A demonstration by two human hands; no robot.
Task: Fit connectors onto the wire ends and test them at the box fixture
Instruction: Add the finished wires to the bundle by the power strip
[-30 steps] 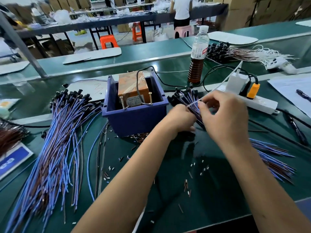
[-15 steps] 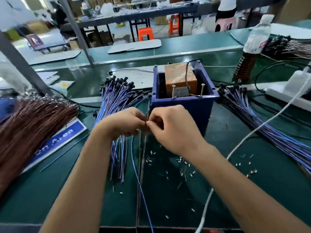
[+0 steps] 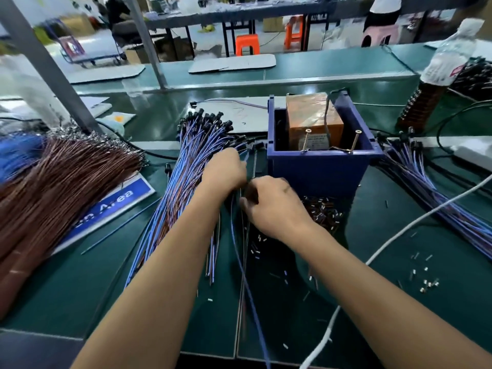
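A blue box fixture (image 3: 319, 171) stands mid-table with an orange block (image 3: 311, 118) and two upright metal pins inside. Left of it lies a fanned pile of blue and brown wires with black connectors (image 3: 191, 161). My left hand (image 3: 225, 170) rests on that pile's right edge, fingers curled at the wires. My right hand (image 3: 271, 206) is just in front of the box, fingers curled and pinching a thin blue wire (image 3: 239, 262) that trails toward me. A heap of small dark connectors (image 3: 322, 211) lies at the box's foot.
A thick bundle of brown wires (image 3: 58, 187) lies at the left over a blue sign (image 3: 111, 209). More blue wires (image 3: 431, 187) lie at the right, crossed by a white cable (image 3: 399, 230). A drink bottle (image 3: 436, 83) stands at the back right. Small metal terminals (image 3: 426, 280) scatter the mat.
My view has swung left from the right-hand wire pile. Both hands moved from there to the pile left of the box; the left hand has reached further up onto it.
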